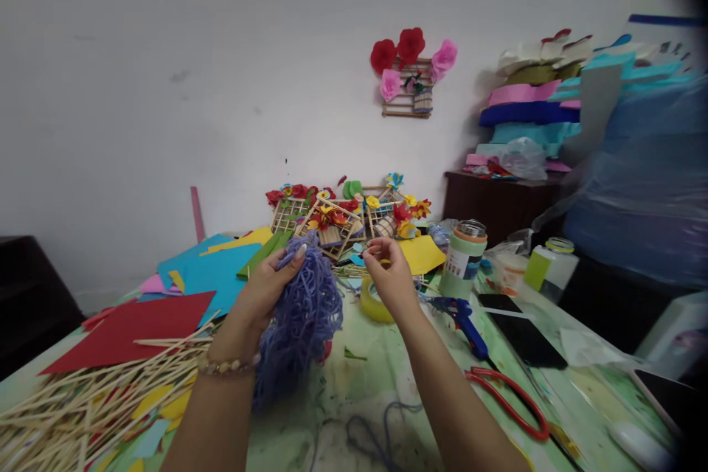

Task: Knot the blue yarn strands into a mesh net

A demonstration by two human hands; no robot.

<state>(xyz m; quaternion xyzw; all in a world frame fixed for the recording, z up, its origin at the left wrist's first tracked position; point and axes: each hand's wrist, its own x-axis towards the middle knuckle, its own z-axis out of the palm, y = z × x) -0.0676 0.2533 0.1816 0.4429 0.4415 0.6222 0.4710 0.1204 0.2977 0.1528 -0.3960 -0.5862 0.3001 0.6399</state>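
We log: pale grey wall [221, 88], faintly smudged | right: dark brown cabinet [498, 203] bearing stacked coloured material [525, 114] | left: dark furniture piece [33, 295], partly in view | green-mottled table [365, 376] | soft, even light

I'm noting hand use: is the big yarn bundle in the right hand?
No, the left hand grips the yarn bundle.

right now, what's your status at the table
Left hand gripping purple yarn. Right hand raised near yellow tape, grip unclear. Loose strand on table, possible snag.
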